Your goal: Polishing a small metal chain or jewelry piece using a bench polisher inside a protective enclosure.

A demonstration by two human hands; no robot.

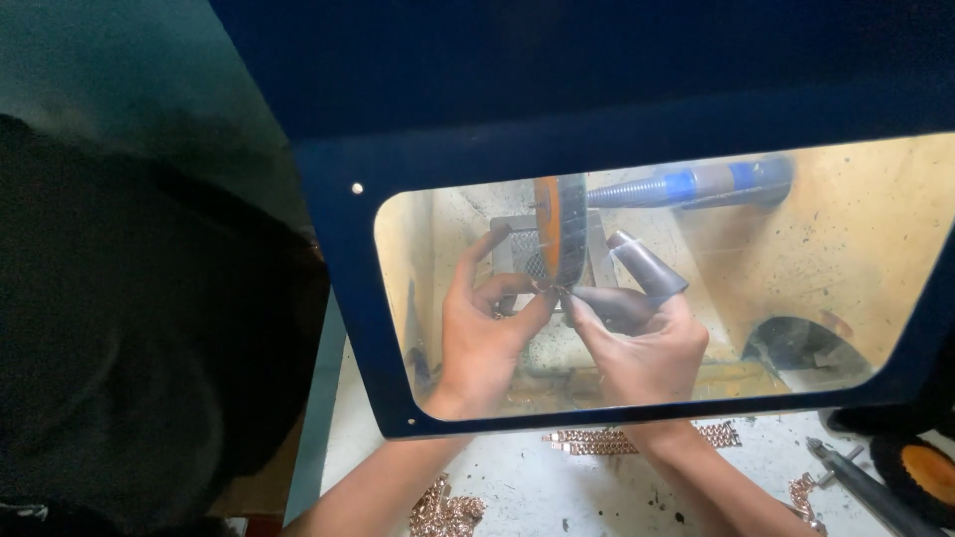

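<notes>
Both hands reach in under a dark blue hood [617, 89] whose clear window [846, 259] lets you watch the work while it keeps the dust inside. The left hand [479, 338] and the right hand [645, 348] meet at the near edge of an upright polishing wheel [560, 231], orange-faced with a dark rim, carried on a threaded spindle [686, 185] that runs off to the right. Between them, pinched at the fingertips, is a small metal piece [550, 289], too small to make out in detail; it sits right at the wheel's lower rim, seemingly touching it. Holding it from both sides like that looks like a way to steady it against the wheel's pull.

The left fingers [522, 310] are closed together on the piece from the left, thumb raised toward the wheel. The right fingers [587, 310] clamp it from the right, and at least two of them wear grey sleeves [649, 267], most likely guards against the abrasive and the heat.

Nearer, outside the hood on the pale, speckled bench [537, 487], lie coppery chain lengths [597, 441], one stretch by the right wrist and a heap [446, 512] by the left forearm. At the near right lie a metal tool [865, 482] and a spare orange wheel [925, 472].
</notes>
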